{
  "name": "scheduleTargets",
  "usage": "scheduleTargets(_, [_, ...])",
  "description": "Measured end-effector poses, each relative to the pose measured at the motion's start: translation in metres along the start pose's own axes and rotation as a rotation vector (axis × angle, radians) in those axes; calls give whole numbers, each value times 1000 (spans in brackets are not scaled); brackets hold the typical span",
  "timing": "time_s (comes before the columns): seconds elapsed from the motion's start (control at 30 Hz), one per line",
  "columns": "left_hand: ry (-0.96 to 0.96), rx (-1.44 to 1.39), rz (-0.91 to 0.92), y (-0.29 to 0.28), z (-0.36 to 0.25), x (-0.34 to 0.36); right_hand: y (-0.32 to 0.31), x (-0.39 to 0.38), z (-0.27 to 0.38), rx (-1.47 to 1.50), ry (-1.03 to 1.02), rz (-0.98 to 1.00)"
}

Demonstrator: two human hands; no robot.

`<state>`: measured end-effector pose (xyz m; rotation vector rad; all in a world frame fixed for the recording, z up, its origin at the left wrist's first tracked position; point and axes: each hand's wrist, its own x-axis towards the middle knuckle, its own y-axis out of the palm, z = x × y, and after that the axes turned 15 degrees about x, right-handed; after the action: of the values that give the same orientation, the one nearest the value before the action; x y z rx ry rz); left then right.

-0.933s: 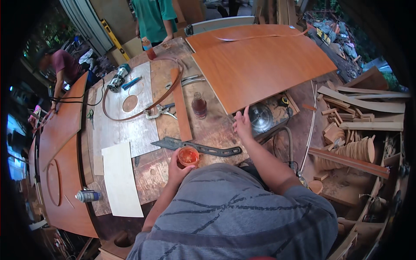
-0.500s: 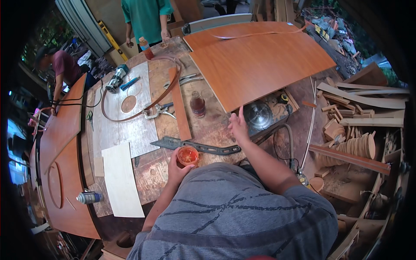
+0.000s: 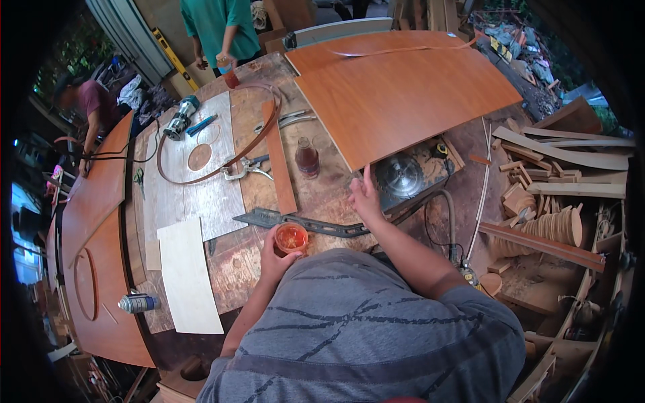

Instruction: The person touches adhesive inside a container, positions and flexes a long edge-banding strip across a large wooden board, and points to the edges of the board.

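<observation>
My left hand is closed around a small round tub of glossy orange-red liquid, just in front of my shirt. My right hand has its index finger stretched up to the near corner of a large wood-veneer board, while its other fingers are partly bent; I see no object in it. Under that corner a circular saw blade lies in a dark plate. A long black perforated tool rests on the bench between my hands. Beyond it stands a glass bottle of dark red liquid.
A narrow wood strip, pliers-like clamps, a bent wood hoop and a teal power tool lie on the bench. A pale thin panel and a spray can are at left. Wood offcuts pile up at right.
My right hand has slid a little left along the board's edge to its corner. The green-shirted person's hand has come to the bottle at the back. My left hand still holds the tub.
</observation>
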<state>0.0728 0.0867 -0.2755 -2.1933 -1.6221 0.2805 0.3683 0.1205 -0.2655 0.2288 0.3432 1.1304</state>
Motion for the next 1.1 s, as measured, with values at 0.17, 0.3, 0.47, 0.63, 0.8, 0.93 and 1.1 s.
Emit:
scheduleTargets(0.17, [13, -1, -11, 0, -4, 1, -1, -3, -7, -45, -32, 67])
scheduleTargets(0.3, [12, 11, -19, 1, 3, 0, -10, -3, -7, -47, -69, 42])
scheduleTargets(0.47, [29, 52, -28, 0, 7, 1, -24, 10, 8, 41, -25, -84])
scheduleTargets(0.63, [23, 13, -26, 2, 10, 1, -19, 13, 16, -2, 22, -86])
scheduleTargets(0.8, [7, -2, -25, 2, 8, 1, -18, 14, 11, -28, 19, -65])
scheduleTargets(0.93, [4, 46, -33, 1, 11, -1, -7, 1, 14, 39, 61, -10])
scheduleTargets(1.1, [17, 60, -36, 1, 12, -1, -4, -1, 6, 32, 76, 20])
